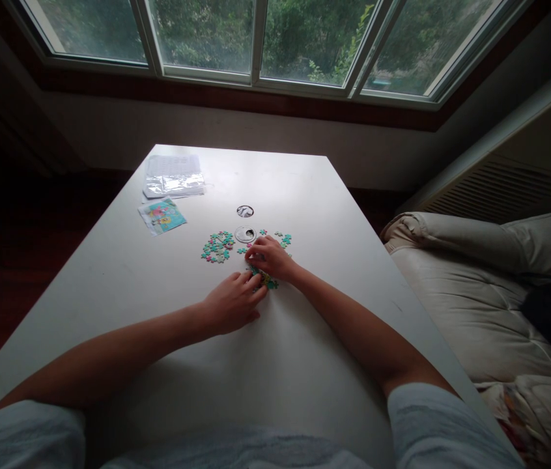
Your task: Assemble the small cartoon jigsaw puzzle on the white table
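Small jigsaw puzzle pieces in teal, pink and yellow lie on the white table. One loose pile of puzzle pieces (217,247) is left of my hands. A second cluster of puzzle pieces (270,283) lies between and partly under them. My left hand (237,301) rests palm down at the near side of that cluster, fingers apart, fingertips touching its edge. Just beyond, my right hand (271,256) is over the pieces with its fingers curled together; whatever is at its fingertips is hidden. A few scattered puzzle pieces (285,240) lie past the right hand.
Two round metallic-looking discs, a smaller one (245,211) and a larger one (245,234), lie beyond the hands. At the far left are a colourful picture card (163,215) and a clear plastic sleeve (174,176) with paper. A padded sofa (466,306) stands along the table's right side.
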### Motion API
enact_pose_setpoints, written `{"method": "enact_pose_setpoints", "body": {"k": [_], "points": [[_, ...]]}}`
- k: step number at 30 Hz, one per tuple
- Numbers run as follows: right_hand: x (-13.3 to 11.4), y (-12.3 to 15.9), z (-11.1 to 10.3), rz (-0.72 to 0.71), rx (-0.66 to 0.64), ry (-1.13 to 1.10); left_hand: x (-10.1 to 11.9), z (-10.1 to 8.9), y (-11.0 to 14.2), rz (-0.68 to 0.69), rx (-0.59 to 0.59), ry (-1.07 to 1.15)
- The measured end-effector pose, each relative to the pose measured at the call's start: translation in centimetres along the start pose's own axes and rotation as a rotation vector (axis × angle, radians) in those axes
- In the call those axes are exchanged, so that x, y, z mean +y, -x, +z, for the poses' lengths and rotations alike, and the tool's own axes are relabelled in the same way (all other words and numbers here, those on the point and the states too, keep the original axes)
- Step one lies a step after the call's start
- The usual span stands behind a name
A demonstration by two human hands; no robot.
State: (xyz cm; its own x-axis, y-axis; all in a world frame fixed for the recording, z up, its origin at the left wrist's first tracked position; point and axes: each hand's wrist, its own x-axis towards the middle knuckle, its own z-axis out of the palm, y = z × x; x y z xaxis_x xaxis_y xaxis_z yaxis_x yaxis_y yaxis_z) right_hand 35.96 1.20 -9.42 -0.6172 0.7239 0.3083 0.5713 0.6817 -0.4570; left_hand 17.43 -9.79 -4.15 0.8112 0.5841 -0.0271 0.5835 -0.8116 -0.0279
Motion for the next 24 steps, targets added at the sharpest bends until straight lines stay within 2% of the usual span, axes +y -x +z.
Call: {"method": "enact_pose_setpoints", "body": {"k": [9, 24], "points": [[-0.3, 0.0, -0.2, 0.057, 0.016, 0.064, -0.1, 0.0, 0.0, 0.007, 0.016, 0.018], [-0.3, 0.0, 0.3, 0.151, 0.063, 0.065, -1.7, 0.0, -0.2, 0.028, -0.003, 0.08]]}}
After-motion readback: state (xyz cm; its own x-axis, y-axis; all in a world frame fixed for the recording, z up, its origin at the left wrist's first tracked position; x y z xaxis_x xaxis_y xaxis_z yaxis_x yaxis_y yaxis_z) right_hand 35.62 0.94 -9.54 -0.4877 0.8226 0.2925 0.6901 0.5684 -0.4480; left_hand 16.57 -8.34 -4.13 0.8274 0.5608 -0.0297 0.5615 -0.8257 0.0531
